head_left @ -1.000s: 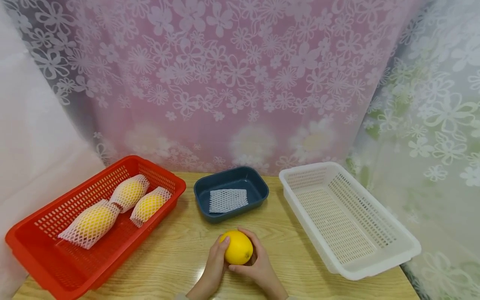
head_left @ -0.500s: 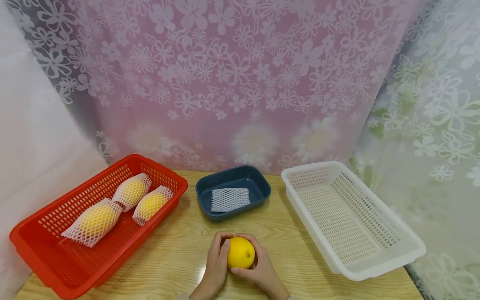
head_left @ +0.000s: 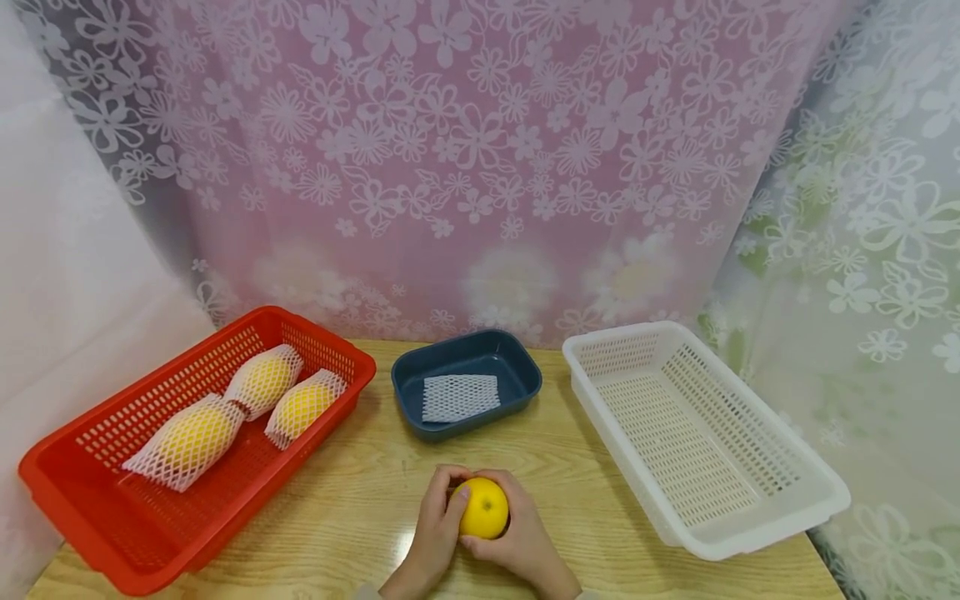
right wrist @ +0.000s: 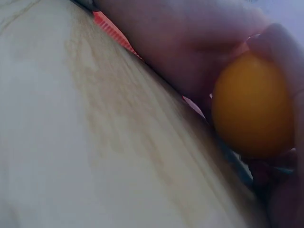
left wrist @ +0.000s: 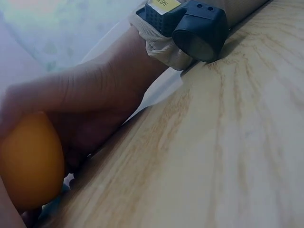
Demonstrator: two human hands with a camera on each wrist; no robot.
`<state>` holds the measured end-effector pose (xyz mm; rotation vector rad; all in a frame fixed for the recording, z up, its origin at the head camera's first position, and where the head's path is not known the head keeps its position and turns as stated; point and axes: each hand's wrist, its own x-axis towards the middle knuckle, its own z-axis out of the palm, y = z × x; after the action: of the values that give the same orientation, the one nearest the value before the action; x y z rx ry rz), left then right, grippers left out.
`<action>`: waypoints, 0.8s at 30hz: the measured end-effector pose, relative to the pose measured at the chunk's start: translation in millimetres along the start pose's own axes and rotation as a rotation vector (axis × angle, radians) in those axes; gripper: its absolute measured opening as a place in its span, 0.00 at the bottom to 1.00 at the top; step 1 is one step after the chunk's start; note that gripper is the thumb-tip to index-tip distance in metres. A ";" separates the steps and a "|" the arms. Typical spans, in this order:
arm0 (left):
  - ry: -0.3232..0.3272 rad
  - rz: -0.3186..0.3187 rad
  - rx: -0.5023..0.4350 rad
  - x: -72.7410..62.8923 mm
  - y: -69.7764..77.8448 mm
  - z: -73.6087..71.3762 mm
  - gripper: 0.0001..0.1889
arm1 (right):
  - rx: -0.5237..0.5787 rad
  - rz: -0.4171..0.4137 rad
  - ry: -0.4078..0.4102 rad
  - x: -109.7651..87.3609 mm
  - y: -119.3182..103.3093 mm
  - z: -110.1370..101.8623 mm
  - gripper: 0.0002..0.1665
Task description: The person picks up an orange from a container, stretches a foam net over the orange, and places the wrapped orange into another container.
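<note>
Both hands hold one smooth, oval yellow fruit (head_left: 483, 508) low over the front middle of the wooden table. The left hand (head_left: 438, 518) grips its left side, thumb lying on the skin. From the right, the right hand (head_left: 525, 529) curls its fingers and thumb round it. Part of the fruit is covered by the fingers. In the left wrist view the fruit (left wrist: 31, 161) shows at the left edge; in the right wrist view the fruit (right wrist: 254, 104) sits between the fingers. A white foam net sleeve (head_left: 461, 398) lies flat in the dark blue tray (head_left: 401, 383) beyond the hands.
On the left, a red basket (head_left: 75, 500) contains three yellow fruits in foam nets, one of them a netted fruit (head_left: 198, 437) near its middle. A white slotted basket (head_left: 675, 450) stands on the right. A pink flowered curtain (head_left: 480, 167) hangs behind the table.
The fruit has turned in the hands, so its dark-spotted end now faces more toward the head camera. Both hands have shifted slightly. Baskets and tray stay put.
</note>
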<state>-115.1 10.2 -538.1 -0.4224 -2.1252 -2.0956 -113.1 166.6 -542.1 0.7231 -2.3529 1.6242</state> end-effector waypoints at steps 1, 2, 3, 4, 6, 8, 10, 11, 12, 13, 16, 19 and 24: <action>-0.024 0.011 0.004 -0.2 -0.4 0.0 0.08 | -0.004 0.017 -0.001 -0.3 0.4 0.4 0.42; -0.052 0.023 0.007 -0.2 -0.9 -0.4 0.10 | -0.005 0.038 -0.001 -0.7 0.4 0.6 0.41; -0.077 0.032 0.010 -0.1 -1.6 -0.9 0.13 | -0.009 0.058 0.000 -0.9 0.5 0.7 0.41; -0.101 0.033 0.011 0.0 -2.5 -1.7 0.15 | -0.015 0.068 0.003 -1.1 0.5 0.6 0.41; -0.140 0.031 0.007 0.9 -3.3 -4.0 0.17 | -0.031 0.085 0.007 -1.0 0.4 0.0 0.40; -0.173 0.028 0.001 2.3 -4.7 -6.4 0.18 | -0.031 0.098 0.007 -0.4 -0.2 -0.9 0.40; -0.188 0.037 -0.009 3.2 -4.7 -8.1 0.16 | -0.016 0.079 0.004 0.4 -0.6 -2.0 0.40; -0.190 0.055 -0.012 3.6 -4.3 -8.7 0.15 | -0.004 0.079 0.003 0.6 -0.9 -2.6 0.40; -0.190 0.075 -0.013 3.9 -4.0 -9.2 0.15 | 0.005 0.080 0.002 0.8 -1.2 -3.2 0.40; -0.187 0.093 -0.017 4.1 -3.4 -9.6 0.14 | 0.022 0.083 0.003 0.9 -1.3 -3.7 0.39; -0.175 0.135 -0.027 4.5 -1.0 -10.0 0.14 | 0.042 0.092 0.023 1.3 -1.2 -4.9 0.36; -0.164 0.136 -0.034 4.3 0.6 -9.6 0.16 | 0.077 0.089 0.047 1.5 -0.4 -5.5 0.28; -0.158 0.135 -0.037 4.0 -1.9 -7.9 0.17 | 0.117 0.101 0.116 1.9 -0.5 -5.5 0.15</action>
<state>-120.3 2.8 -538.5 -0.7378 -2.0760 -2.0917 -115.0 171.0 -538.8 0.5223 -2.2616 1.8065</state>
